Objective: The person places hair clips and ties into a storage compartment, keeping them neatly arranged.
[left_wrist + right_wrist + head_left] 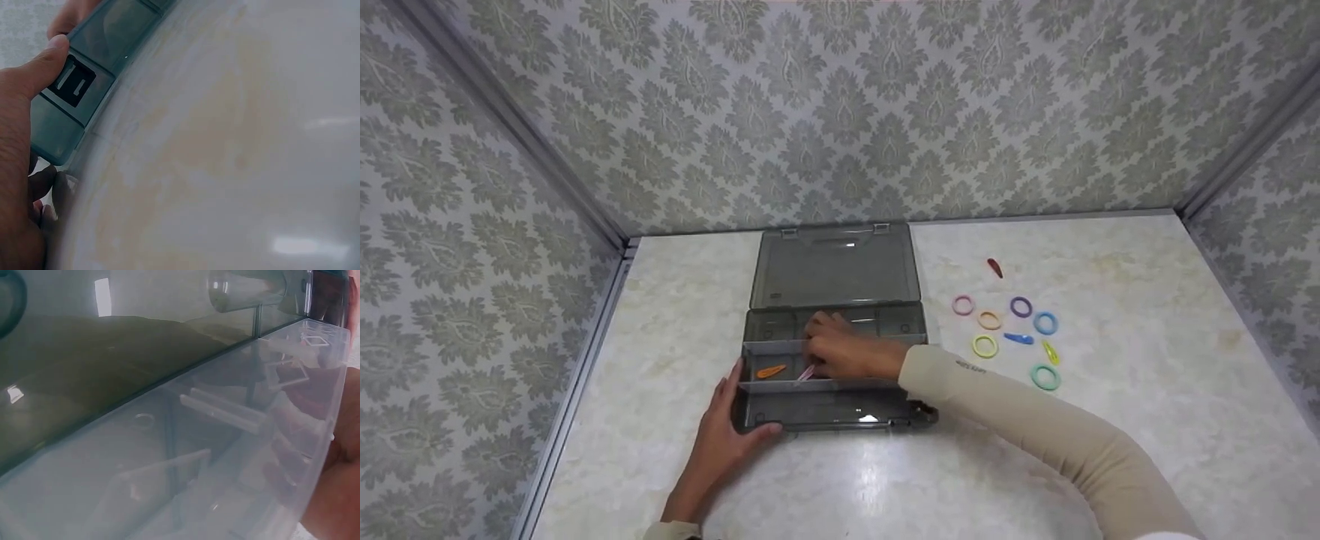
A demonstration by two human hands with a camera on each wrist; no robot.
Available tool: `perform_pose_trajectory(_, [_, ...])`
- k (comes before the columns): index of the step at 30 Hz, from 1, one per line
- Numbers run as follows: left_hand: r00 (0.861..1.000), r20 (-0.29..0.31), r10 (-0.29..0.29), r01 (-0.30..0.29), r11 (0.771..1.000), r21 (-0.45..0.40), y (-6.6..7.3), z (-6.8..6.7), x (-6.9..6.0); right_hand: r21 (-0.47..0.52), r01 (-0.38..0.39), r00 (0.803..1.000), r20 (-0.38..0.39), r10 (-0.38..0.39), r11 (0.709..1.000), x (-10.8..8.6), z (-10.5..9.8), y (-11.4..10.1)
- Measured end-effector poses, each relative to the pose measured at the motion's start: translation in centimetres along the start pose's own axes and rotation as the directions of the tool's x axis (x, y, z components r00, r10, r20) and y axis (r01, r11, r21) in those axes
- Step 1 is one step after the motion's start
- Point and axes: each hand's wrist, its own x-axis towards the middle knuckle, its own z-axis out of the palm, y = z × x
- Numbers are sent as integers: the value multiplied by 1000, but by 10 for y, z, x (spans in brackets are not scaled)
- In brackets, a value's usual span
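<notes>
A smoky grey plastic organizer case [817,409] lies with its lid folded back on the table. My left hand [724,435] grips its front left corner, thumb on the front wall and fingers along the left side. The thumb [48,64] presses beside the latch [73,80] in the left wrist view. My right hand [847,352] reaches into the middle compartment, fingers bent down and their tips hidden. An orange snap hair clip [771,371] lies there, with a pink one [806,373] beside the hand. In the right wrist view, a translucent divider [140,478] partly covers the fingers.
Right of the case lie several coloured hair ties, among them purple [1021,307] and green [1045,377], plus red [995,268], blue [1018,339] and yellow [1051,352] snap clips. A patterned wall [847,112] rises behind the table.
</notes>
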Motion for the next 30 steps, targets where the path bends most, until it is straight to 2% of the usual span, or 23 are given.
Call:
perform_pose_trajectory(6, [1000, -6, 17, -17, 1000, 12, 0, 0, 0, -19, 24, 999, -39, -25, 1000, -1, 2, 3])
perform_pose_trajectory(10, [1000, -8, 30, -30, 999, 18, -1, 1, 1, 20, 44, 996, -76, -43, 999, -4, 0, 7])
perform_pose_trajectory(15, [1000, -4, 15, -15, 1000, 16, 0, 1, 2, 81, 64, 993, -99, -56, 995, -12, -14, 15])
perform_pose_trajectory(19, [1000, 2, -2, 2, 1000, 20, 2, 1, 3, 112, 78, 986, -156, -60, 991, -20, -24, 25])
perform_pose_trajectory(24, [1000, 1, -3, 3, 1000, 24, 2, 2, 3, 192, 62, 970, -242, -14, 979, -34, -30, 43])
perform_pose_trajectory(30, [1000, 2, -8, 8, 1000, 26, 1, 1, 0, 283, 23, 942, -328, 74, 959, -55, -33, 66])
